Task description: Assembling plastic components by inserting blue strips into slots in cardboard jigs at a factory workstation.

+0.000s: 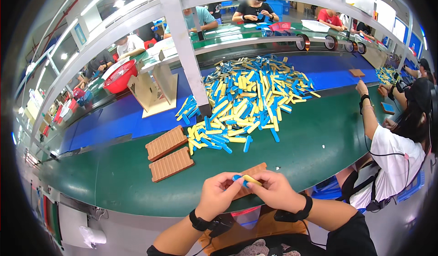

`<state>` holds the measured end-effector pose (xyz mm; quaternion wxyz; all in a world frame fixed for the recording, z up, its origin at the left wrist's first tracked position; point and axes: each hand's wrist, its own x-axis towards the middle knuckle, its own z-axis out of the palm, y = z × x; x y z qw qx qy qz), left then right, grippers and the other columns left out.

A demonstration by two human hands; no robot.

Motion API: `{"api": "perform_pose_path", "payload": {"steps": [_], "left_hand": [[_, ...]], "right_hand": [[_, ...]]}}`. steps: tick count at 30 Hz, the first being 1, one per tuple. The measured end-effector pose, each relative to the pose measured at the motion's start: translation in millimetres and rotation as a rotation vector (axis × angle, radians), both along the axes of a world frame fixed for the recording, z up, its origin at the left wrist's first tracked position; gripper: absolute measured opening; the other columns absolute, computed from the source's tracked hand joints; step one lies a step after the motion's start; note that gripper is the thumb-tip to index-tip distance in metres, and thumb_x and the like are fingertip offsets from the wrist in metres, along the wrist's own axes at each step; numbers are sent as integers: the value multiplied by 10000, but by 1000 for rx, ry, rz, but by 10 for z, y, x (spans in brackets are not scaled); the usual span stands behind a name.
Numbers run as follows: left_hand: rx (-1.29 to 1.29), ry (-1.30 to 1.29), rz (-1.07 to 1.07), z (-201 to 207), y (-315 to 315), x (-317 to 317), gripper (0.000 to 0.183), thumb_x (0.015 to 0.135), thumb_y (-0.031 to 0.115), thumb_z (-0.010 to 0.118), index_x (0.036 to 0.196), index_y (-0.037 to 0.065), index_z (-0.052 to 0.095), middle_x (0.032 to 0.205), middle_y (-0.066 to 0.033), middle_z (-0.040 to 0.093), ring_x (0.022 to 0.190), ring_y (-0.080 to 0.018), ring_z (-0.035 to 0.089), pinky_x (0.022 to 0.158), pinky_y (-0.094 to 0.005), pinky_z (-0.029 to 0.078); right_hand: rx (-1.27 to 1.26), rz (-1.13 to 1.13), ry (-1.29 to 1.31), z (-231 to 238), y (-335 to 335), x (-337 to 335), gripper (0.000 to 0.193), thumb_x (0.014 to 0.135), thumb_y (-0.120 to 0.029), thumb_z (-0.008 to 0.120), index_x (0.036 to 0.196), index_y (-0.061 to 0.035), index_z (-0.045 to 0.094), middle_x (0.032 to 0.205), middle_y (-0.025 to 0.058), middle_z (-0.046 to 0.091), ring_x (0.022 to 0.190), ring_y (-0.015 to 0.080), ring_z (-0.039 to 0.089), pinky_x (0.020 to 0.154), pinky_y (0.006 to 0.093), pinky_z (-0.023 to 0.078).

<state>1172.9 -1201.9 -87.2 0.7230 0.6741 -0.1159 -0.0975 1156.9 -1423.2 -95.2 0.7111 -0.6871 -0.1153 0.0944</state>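
Strips of flat blue and yellow plastic (252, 180), held above one brown ribbed rectangular tray (256, 168), are clamped in the fingertips of the left hand (216, 194) and the right hand (276, 192); they look light, stiff and slightly slippery, best taken by the long edges; two matching trays (172, 164) lie by the blue-and-yellow heap (255, 98), whose strips overlap uncountably; the held number is hidden

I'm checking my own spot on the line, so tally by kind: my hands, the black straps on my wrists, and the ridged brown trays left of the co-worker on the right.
Hands: 2 (left hand, right hand)
Black wrist straps: 2
Ridged brown trays: 3, one partly hidden behind the hands
Total: 7
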Motion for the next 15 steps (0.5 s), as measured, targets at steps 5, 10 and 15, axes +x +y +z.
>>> {"api": "perform_pose_path", "payload": {"steps": [5, 10, 15], "left_hand": [[15, 127, 52, 34, 36, -27, 159, 1070, 71, 773, 1198, -22, 788, 1045, -34, 797, 911, -55, 701, 757, -232, 563], [-10, 96, 53, -18, 77, -51, 165, 1083, 93, 763, 1204, -18, 778, 1051, -37, 798, 908, -57, 699, 741, -231, 556], [-23, 118, 31, -74, 180, -83, 175, 1089, 101, 753, 1216, -19, 767, 1043, -49, 802, 903, -73, 720, 755, -239, 576]], "right_hand": [[-120, -125, -97, -119, 122, -12, 208, 1060, -139, 768, 1202, 11, 795, 942, 40, 779, 742, 52, 646, 643, 254, 520], [-10, -93, 49, -194, 156, -15, 211, 1068, -138, 767, 1195, 29, 785, 934, 12, 775, 742, 32, 636, 639, 225, 505], [102, -13, 241, -82, 127, 0, 228, 1098, -91, 723, 1263, 66, 705, 1046, 78, 785, 939, 113, 770, 813, 271, 647]]}}
